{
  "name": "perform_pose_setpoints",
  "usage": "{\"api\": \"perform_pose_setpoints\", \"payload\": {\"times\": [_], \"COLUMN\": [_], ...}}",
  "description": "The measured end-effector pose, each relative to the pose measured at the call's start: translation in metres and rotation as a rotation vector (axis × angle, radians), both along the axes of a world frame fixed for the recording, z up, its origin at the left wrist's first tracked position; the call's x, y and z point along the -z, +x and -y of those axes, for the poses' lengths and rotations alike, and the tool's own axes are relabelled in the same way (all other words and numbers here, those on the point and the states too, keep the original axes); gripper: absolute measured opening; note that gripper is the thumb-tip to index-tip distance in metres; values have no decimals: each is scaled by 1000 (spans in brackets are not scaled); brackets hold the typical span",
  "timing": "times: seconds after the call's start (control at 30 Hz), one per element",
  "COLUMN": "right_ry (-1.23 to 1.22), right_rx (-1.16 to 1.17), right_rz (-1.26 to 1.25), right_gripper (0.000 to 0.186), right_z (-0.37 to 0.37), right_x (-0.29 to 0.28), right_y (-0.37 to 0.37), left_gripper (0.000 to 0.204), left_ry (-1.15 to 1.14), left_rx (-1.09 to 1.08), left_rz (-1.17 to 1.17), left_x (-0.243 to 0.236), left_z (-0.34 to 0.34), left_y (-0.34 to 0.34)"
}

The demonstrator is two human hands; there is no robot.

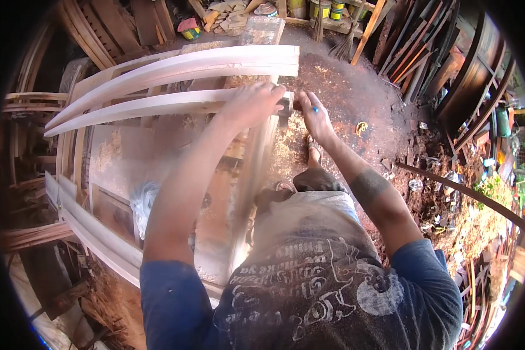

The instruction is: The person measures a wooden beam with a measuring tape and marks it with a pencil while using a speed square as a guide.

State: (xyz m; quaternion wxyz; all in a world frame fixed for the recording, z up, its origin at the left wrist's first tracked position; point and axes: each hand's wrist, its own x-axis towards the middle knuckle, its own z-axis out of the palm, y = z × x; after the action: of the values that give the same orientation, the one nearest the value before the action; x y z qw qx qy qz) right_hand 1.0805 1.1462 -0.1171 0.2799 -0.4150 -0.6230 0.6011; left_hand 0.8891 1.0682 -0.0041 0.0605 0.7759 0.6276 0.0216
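Observation:
Two long, curved, pale wooden planks taper toward the left; the far plank (216,63) lies beyond the near plank (157,108). My left hand (256,105) is closed over the right end of the near plank, slightly blurred. Just under its fingertips, at that end, shows a small dark block (286,105), whose kind I cannot make out. Right beside the block is my right hand (316,116), its fingers stretched forward with a small blue spot on it. Whether those fingers touch the block is unclear.
A wooden frame (255,169) supports the planks. Another pale board (102,248) and a clear plastic bag (143,204) are at the left. Wood strips (417,49) lean at the far right. A long dark bar (466,189) crosses the debris at right. Shavings litter the floor.

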Motion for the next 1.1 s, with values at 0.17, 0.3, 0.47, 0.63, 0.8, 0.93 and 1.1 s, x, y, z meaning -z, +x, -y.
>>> {"api": "perform_pose_setpoints", "payload": {"times": [0.17, 0.3, 0.47, 0.63, 0.8, 0.93, 1.1], "right_ry": [821, 1050, 1141, 1122, 1137, 1148, 1142], "right_rx": [-116, -229, -188, -190, -244, -254, -285], "right_rz": [222, 241, 199, 217, 202, 204, 349], "right_gripper": [37, 55, 59, 57, 61, 61, 57], "right_z": [55, 76, 75, 77, 71, 69, 74], "right_x": [-17, -12, -12, -9, -6, -2, 20], "right_y": [42, 39, 25, 26, 25, 24, 28], "left_gripper": [39, 40, 41, 40, 40, 39, 39], "left_ry": [20, 37, 82, 121, 97, 84, 100], "left_rx": [-7, -16, -9, -10, -12, -14, -27], "left_rz": [11, 17, 42, 17, 35, 35, 31], "left_x": [3, 7, 11, 14, 14, 13, 11], "left_z": [2, 4, 6, 6, 5, 4, 6], "left_y": [0, 1, 0, 1, 0, 1, 2]}}
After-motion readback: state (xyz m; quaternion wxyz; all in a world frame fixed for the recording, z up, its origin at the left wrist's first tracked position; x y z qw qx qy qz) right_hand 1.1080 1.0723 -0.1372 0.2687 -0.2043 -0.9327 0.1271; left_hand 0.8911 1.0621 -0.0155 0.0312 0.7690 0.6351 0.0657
